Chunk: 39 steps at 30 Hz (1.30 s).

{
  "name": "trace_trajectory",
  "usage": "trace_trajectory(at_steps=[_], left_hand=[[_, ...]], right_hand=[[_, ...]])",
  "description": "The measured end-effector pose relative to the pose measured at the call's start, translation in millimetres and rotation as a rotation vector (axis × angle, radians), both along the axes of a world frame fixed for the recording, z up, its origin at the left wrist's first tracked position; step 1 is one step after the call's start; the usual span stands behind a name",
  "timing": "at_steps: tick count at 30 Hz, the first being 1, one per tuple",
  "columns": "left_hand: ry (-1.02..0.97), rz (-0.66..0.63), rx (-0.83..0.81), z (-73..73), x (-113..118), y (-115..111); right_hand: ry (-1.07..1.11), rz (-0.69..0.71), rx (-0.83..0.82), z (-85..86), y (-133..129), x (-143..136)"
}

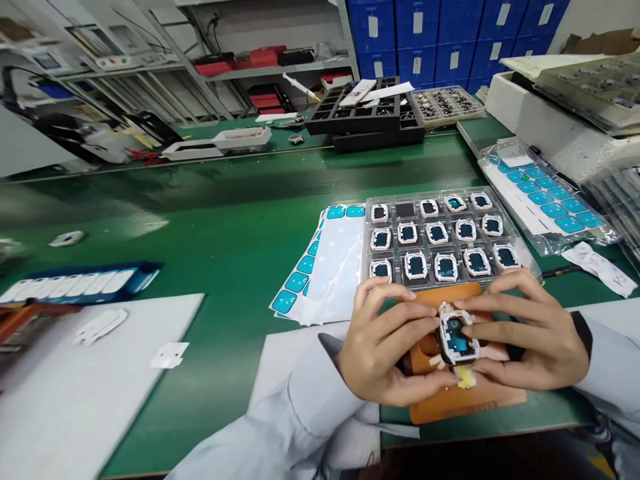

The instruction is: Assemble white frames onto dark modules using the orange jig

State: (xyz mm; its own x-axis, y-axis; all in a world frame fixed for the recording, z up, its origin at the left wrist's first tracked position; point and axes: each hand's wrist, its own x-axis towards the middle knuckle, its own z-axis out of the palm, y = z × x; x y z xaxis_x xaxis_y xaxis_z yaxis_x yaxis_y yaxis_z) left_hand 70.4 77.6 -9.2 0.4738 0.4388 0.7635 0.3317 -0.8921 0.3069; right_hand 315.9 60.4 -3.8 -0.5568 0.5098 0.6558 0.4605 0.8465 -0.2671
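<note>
A small white watch-like frame point(457, 338) with a teal inner face is gripped between both hands, above an orange mat point(435, 403). My left hand point(393, 340) pinches its left side with fingertips and thumb. On the other side, my right hand point(525, 333) has its fingers on the frame's right and upper edges. A yellow tab point(466, 377) sticks out at the frame's lower end. Just beyond the hands lies a clear tray point(520, 250) with rows of similar white frames. White sheets with teal stickers point(333, 273) rest left of that tray.
Bagged teal stickers point(550, 193) lie at the right, near a white foam box point(565, 130). Black compartment trays point(350, 120) stand at the back. A white board point(135, 387) is at the left, and blue bins point(417, 37) are stacked behind.
</note>
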Motion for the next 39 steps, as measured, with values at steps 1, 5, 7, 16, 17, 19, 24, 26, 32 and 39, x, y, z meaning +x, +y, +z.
trace_trajectory(at_steps=[1, 5, 7, 16, 17, 19, 24, 26, 32, 39], left_hand=[[-0.002, -0.005, -0.008, -0.3, 0, 0], [0.02, -0.02, -0.063, -0.3, 0, 1], [0.035, -0.031, -0.091, -0.2, 0, 3], [0.146, -0.015, -0.141, 1.3, -1, -1], [0.149, -0.02, -0.147, 0.8, -2, -1], [0.111, -0.061, -0.186, -0.9, -3, 0], [0.13, -0.215, -0.341, -5.3, -4, 3], [0.208, -0.214, -0.326, -6.7, -3, 2], [0.221, -0.106, -0.123, -9.0, 0, -2], [0.195, -0.054, 0.055, -6.2, 0, -5]], right_hand=[[0.012, 0.001, -0.009, -1.6, -2, -2], [0.039, 0.014, -0.056, -4.5, -6, -6], [0.045, 0.016, -0.062, -4.5, -6, -7], [-0.07, 0.062, -0.069, -1.4, -5, -4], [-0.085, 0.071, -0.066, -1.1, -4, -3], [-0.078, 0.078, -0.058, -0.9, -3, -2], [0.047, 0.083, -0.166, -5.1, 0, -4], [0.163, 0.119, -0.293, -9.8, 1, -5], [0.467, 0.261, -0.733, -23.3, 1, -3], [0.631, 0.321, -0.879, -21.5, 1, -5]])
